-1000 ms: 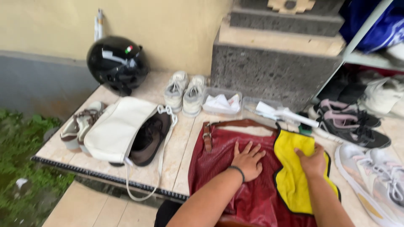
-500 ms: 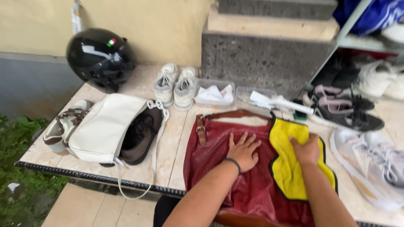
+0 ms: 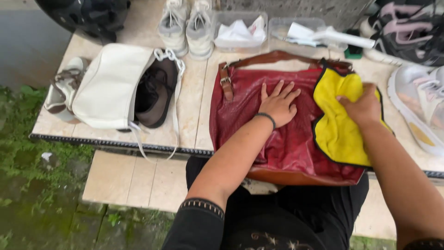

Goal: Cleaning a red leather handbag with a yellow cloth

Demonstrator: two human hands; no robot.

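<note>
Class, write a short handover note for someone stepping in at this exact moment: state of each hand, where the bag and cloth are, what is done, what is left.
Left hand: flat, fingers spread, pressing on the red bag.
Right hand: on the yellow cloth, which lies on the bag's right side.
The bag lies flat at the front edge of the tiled ledge, brown strap at the top.
Done: bag laid out and steadied, cloth on it.
Left: the bag's left and lower parts are not under the cloth; whether they were wiped cannot be told.

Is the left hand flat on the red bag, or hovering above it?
Touching. The head view shows the left hand lying palm down, fingers spread, on the red bag, with no gap visible.
</note>
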